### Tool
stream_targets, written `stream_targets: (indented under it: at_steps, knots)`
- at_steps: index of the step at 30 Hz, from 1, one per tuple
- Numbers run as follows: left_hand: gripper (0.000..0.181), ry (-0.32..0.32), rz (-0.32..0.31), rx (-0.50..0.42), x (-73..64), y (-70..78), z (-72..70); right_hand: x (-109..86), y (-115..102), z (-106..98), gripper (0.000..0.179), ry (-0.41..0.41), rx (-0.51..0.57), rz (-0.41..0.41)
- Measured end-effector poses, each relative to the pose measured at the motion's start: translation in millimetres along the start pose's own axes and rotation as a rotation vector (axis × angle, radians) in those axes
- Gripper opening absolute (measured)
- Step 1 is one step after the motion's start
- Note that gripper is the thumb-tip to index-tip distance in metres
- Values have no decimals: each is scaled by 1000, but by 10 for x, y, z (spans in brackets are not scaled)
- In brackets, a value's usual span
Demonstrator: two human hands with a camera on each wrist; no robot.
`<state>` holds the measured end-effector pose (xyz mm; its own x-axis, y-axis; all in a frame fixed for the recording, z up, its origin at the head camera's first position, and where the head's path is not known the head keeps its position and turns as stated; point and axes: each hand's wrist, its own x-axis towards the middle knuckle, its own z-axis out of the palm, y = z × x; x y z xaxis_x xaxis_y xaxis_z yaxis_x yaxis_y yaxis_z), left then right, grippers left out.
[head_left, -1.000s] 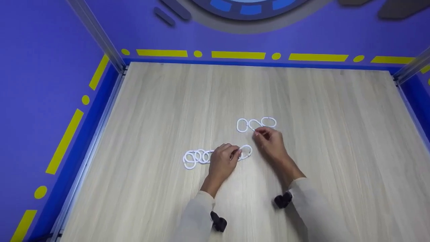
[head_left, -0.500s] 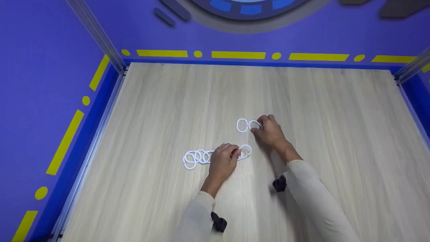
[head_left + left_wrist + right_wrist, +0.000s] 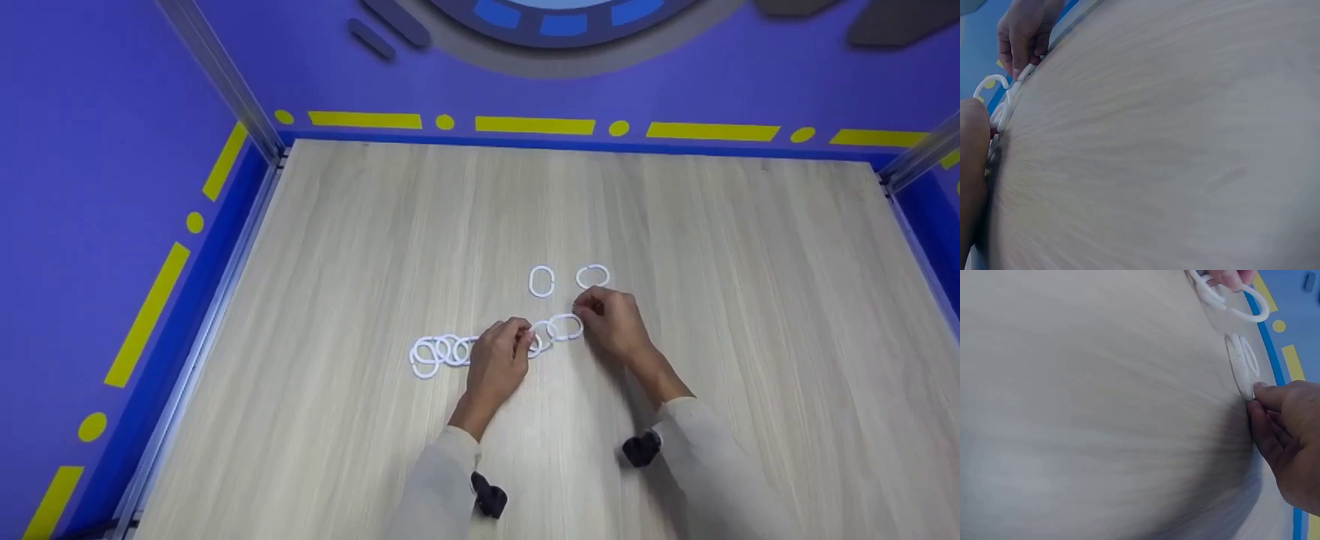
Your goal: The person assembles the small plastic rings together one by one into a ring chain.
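A chain of white plastic oval links point(image 3: 425, 367) lies on the wooden table, partly covered by my left hand point(image 3: 498, 360). That hand pinches the chain near its right end. The end link point(image 3: 1264, 314) is raised and tilted, with a gap in its ring. My right hand point(image 3: 616, 326) pinches the right end of a separate oval link point(image 3: 566, 327) between thumb and fingertips. In the head view this link overlaps the end link, but the right wrist view has them apart. The right hand point(image 3: 1026, 34) and part of the chain also show in the left wrist view.
Two loose white links lie beyond the hands: an upright oval point(image 3: 541, 281) and a sideways one point(image 3: 592, 276). Blue panels with yellow markings point(image 3: 535, 124) border the table point(image 3: 390, 240) at the back and sides.
My right hand has picked the middle link from the row of three and brought it toward me, beside the chain's end. The left hand stays in place; the chain's end link has tilted up.
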<state>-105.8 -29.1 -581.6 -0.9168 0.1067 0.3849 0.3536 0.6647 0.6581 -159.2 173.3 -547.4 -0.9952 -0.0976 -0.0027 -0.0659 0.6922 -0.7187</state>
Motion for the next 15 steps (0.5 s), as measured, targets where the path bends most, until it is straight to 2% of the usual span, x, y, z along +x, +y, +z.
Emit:
stream_targets:
  at_steps: [4, 9, 12, 15]
  knots:
    - [8, -12, -10, 15, 1, -2, -4, -65, -28, 7, 16, -32, -5, -21]
    - [9, -18, -24, 32, 6, 10, -18, -69, -132, -1, 10, -173, -136, -90]
    - [8, -7, -16, 40, 3, 14, -17, -62, -180, -14, 5, -240, -222, -95]
    - [8, -2, -8, 49, 0, 11, -15, -64, -185, -31, 4, -275, -240, -78]
